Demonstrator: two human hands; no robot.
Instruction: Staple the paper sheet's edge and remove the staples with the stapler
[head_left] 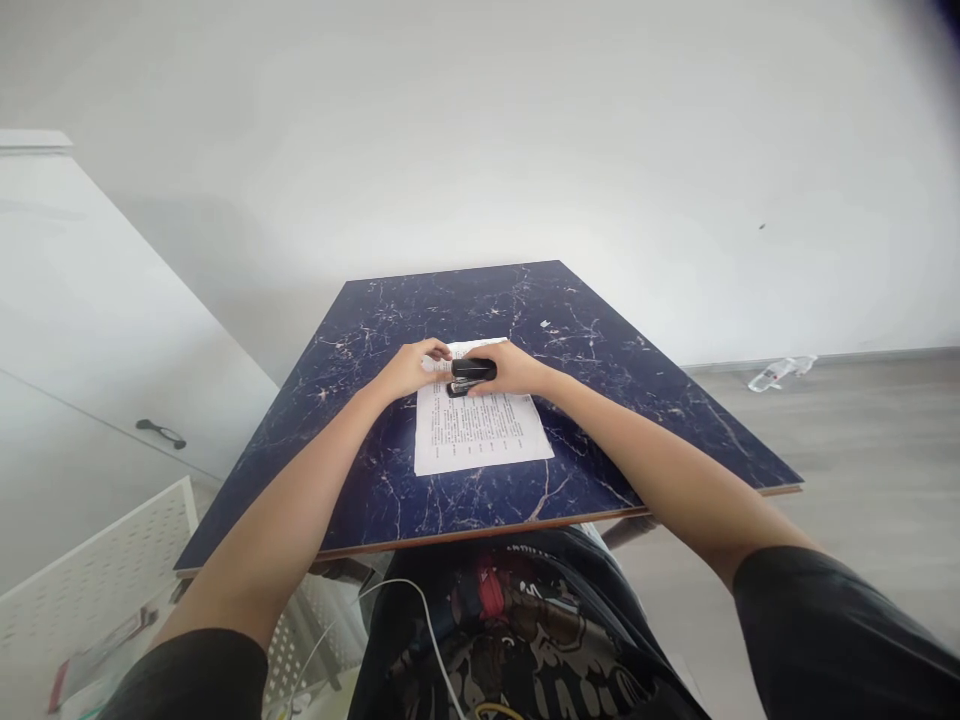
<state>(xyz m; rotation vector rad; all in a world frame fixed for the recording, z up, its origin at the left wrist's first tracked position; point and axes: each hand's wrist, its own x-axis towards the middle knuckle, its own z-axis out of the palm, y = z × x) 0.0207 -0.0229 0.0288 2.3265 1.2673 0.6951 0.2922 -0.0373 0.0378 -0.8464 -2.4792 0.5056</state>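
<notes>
A black stapler (472, 369) is gripped in my right hand (514, 367), its front end pointing left and its jaws apart. It sits over the upper part of the printed paper (480, 437), which lies on the table. My left hand (409, 370) is beside the stapler's front end, at the left side of the paper. A gap shows between its thumb and curled fingers, with nothing visibly held. Whether its fingertips touch the stapler or paper is hard to make out. My hands and the stapler hide part of the text.
The dark blue marbled table (375, 510) has a small white scrap (545, 324) behind my right hand. A white cabinet (90, 330) stands left, above a perforated white panel (112, 560). A clear plastic item (782, 373) lies on the floor at right. A white cable (427, 610) hangs near my lap.
</notes>
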